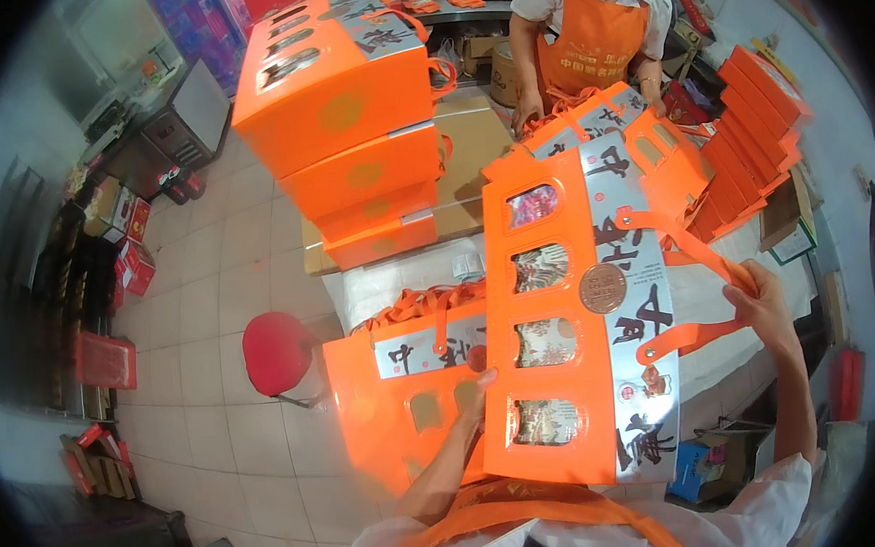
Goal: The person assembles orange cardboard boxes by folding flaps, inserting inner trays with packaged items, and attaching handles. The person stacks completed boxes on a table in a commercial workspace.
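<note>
A large orange gift box [502, 340] is tilted up in front of me, with oval windows down one side and a silver band [628, 272] marked with dark brush lettering. My right hand [757, 304] grips its orange ribbon handle [696, 248], pulled out to the right. Against the box's lower left edge is my left hand [471, 407], thumb showing, the other fingers hidden behind or under the box. Just left of it, flat orange cartons with windows [364, 378] lie at the near side of the table, partly covered by the held box.
Filled orange boxes [350, 148] are piled high on brown cardboard [466, 161]. Across the table, a co-worker in an orange apron [598, 38] handles more cartons [650, 150]. Stacked orange boxes [741, 155] lean at the right. A red stool [277, 353] stands on the tiled floor at left.
</note>
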Available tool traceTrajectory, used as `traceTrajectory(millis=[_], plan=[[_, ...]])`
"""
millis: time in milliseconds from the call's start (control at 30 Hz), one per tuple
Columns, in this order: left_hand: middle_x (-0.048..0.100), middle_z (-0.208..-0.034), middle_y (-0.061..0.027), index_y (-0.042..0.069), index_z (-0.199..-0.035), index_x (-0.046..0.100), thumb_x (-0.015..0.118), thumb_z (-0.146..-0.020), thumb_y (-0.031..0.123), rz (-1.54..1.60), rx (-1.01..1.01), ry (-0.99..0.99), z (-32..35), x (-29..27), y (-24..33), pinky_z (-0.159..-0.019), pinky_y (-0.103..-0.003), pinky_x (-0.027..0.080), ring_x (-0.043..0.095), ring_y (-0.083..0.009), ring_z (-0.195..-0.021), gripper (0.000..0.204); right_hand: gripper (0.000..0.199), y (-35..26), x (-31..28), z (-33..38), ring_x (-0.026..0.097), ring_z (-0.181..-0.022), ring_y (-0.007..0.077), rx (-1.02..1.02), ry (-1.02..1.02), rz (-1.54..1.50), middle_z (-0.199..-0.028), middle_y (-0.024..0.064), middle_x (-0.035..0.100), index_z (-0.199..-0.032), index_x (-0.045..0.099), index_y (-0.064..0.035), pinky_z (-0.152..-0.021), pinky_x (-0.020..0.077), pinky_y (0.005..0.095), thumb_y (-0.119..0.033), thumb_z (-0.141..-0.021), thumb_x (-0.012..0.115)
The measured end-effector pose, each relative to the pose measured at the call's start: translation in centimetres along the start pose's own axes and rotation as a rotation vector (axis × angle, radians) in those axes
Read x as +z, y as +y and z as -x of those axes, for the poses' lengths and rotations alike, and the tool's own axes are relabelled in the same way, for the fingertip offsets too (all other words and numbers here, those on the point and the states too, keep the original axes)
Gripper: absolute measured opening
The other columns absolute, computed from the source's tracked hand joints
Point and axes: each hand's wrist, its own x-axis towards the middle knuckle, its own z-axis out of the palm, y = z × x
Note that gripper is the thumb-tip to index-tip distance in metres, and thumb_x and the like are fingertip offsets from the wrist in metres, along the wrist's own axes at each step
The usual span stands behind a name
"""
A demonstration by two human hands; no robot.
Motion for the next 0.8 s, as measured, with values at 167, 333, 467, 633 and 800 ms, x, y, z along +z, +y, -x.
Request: traceTrajectory(millis=[167,333,467,633,800], plan=[[0.036,-0.134,-0.0086,0.009,-0.139,0.025,0.058,-0.075,0.044,-0.067,-0.010,-0.053,2.0,0.5,2.2,-0.098,-0.037,0.034,0.039,-0.0209,-0.120,0.080,0.018,-2.1,2.3,0.5,0.041,-0.057,0.0050,-0.006,-0.009,-0.035,-0.067,-0.0017,0.045,-0.090,0.055,0.0019,-0.049,0.0352,0.0207,-0.011,-0.079,0.060],[0.037,-0.133,-0.0089,0.009,-0.139,0.025,0.059,-0.074,0.042,-0.233,0.024,-0.173,1.6,1.6,5.2,-0.098,-0.036,0.035,0.040,-0.0207,-0.119,0.080,0.026,-2.3,4.6,1.1,0.046,-0.068,0.0084,-0.121,0.129,0.032,-0.075,0.0016,0.049,-0.095,0.054,0.0027,-0.059,0.0397,0.0222,-0.013,-0.076,0.063],[0.038,-0.131,-0.0092,0.008,-0.138,0.026,0.060,-0.073,0.043,-0.393,0.175,-0.321,0.2,7.0,10.2,-0.096,-0.036,0.036,0.041,-0.0210,-0.118,0.081,0.043,-3.3,4.9,-0.7,0.051,-0.086,0.0121,-0.522,0.208,0.151,-0.090,0.0058,0.053,-0.106,0.050,0.0030,-0.075,0.0427,0.0257,-0.017,-0.071,0.067],[0.043,-0.121,-0.0088,0.006,-0.131,0.033,0.059,-0.072,0.050,-0.392,0.309,-0.615,-1.4,16.3,19.4,-0.090,-0.035,0.039,0.044,-0.0202,-0.111,0.078,0.058,-9.4,-0.3,-7.8,0.057,-0.093,0.0160,-0.540,0.448,0.207,-0.105,0.0117,0.056,-0.119,0.046,-0.0011,-0.081,0.0472,0.0285,-0.035,-0.076,0.065],[0.051,-0.102,-0.0075,0.007,-0.114,0.047,0.055,-0.075,0.054,-0.629,0.557,-0.332,1.3,20.3,28.8,-0.081,-0.034,0.043,0.051,-0.0169,-0.095,0.061,0.050,-20.2,-3.2,-14.3,0.056,-0.095,0.0128,-0.618,0.614,0.479,-0.104,0.0072,0.059,-0.118,0.053,-0.0052,-0.083,0.0436,0.0257,-0.038,-0.082,0.061]])
